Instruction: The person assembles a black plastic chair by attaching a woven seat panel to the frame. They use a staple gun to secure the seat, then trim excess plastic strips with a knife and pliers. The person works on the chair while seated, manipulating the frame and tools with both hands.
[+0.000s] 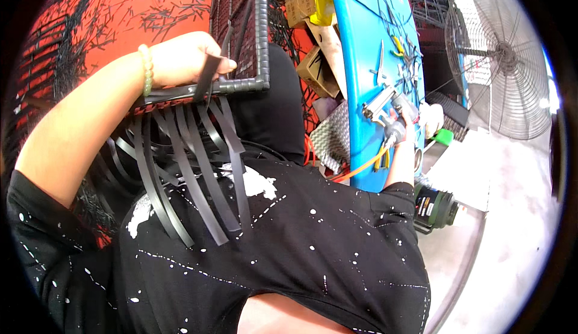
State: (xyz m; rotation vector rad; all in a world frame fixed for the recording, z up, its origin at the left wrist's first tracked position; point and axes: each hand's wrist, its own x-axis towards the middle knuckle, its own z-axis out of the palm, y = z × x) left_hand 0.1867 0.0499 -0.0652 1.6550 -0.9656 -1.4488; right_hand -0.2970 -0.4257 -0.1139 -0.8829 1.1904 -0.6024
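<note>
My left hand (186, 60), a beaded bracelet at its wrist, is closed at the corner of a black woven wicker frame (262, 39). A dark flat plastic strip (208, 76) crosses in front of its fingers and over the frame's edge. Several loose strips (186, 165) hang from that edge across my lap. To the right, my right hand (410, 120) is wrapped round a silver air staple gun (379, 104), over the blue table. A yellow-orange hose (364, 168) runs from the gun's lower end. Its grip is partly hidden by my fingers.
On the blue table (355, 45) lie scissors (380, 63), yellow-handled cutters (398, 46) and black offcuts. Cardboard boxes (318, 72) stand left of it. A large fan (506, 57) is at right, and offcuts litter the red floor (126, 12).
</note>
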